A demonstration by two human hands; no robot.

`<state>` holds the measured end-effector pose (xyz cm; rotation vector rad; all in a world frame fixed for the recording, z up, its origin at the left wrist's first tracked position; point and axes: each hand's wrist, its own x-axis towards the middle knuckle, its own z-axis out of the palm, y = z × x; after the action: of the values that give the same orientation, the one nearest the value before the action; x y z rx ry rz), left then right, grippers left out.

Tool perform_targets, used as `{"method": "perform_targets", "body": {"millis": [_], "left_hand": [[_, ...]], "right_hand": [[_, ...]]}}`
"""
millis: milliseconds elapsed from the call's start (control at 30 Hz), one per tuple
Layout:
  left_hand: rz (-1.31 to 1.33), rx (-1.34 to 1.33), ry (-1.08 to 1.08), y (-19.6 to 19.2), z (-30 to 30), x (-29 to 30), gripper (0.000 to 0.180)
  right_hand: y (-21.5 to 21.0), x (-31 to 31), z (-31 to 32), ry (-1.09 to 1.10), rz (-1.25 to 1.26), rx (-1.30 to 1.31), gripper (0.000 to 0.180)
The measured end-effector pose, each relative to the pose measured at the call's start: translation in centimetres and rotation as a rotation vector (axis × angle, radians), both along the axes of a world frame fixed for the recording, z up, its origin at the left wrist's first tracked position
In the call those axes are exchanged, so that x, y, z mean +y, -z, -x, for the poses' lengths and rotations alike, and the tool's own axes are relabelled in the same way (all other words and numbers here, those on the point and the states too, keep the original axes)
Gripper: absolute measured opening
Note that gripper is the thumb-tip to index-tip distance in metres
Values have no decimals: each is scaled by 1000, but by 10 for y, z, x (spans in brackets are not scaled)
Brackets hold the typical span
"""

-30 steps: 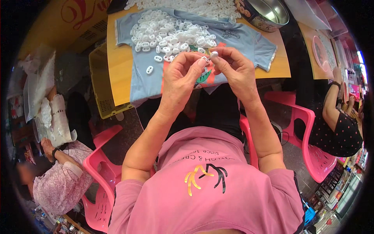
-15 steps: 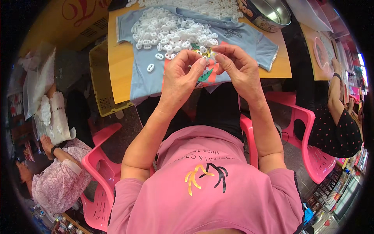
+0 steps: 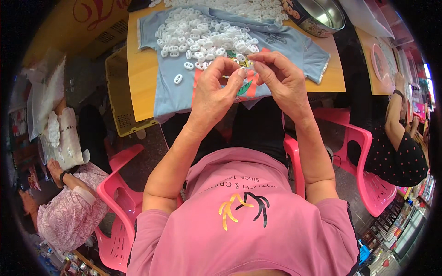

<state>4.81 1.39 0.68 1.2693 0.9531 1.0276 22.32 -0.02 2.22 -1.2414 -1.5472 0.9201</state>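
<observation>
My left hand point(image 3: 212, 89) and my right hand point(image 3: 283, 85) come close together over the near edge of a light blue T-shirt point(image 3: 177, 99) with an orange and green print. Thumb and forefinger of each hand are pinched. Something small and whitish shows between the fingertips, too small to make out. Just beyond the hands lies a heap of white oval plastic pieces point(image 3: 198, 34), each with two holes. One loose white piece point(image 3: 178, 79) sits apart on the shirt, left of my left hand.
A yellow-brown table point(image 3: 142, 87) bears the shirt, more white pieces point(image 3: 258, 9) and a round metal tin point(image 3: 317, 18). A yellow crate point(image 3: 122, 103) stands left of the table. Pink chairs point(image 3: 117, 198) flank me. Other people sit at left point(image 3: 76, 209) and right point(image 3: 396, 154).
The fingers of both hands have shifted very slightly, the right fingertips moving a little to the left. The heap and the shirt stay as they were.
</observation>
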Motion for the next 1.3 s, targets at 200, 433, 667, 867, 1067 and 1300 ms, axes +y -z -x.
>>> {"method": "perform_targets", "body": {"millis": [200,433,667,867,1067,1300], "left_hand": [[28,-17,5,-2,1,0,18],[190,-136,37,-7,4,3,16],[164,-156,48,-6,4,3,17],[174,-182,35,-5,5,3,17],[160,-185,25,-10,2,2,17],[94,-135,-24,-8,-1,0,17]], "right_hand": [[-2,-2,0,3,-11,-3,20],[-5,-4,6,47,88,169,24],[-5,-2,5,95,88,171,27],[-10,-6,10,68,149,265,26],[-7,-8,14,68,84,201,23],[-1,-6,15,69,-45,89,21]]}}
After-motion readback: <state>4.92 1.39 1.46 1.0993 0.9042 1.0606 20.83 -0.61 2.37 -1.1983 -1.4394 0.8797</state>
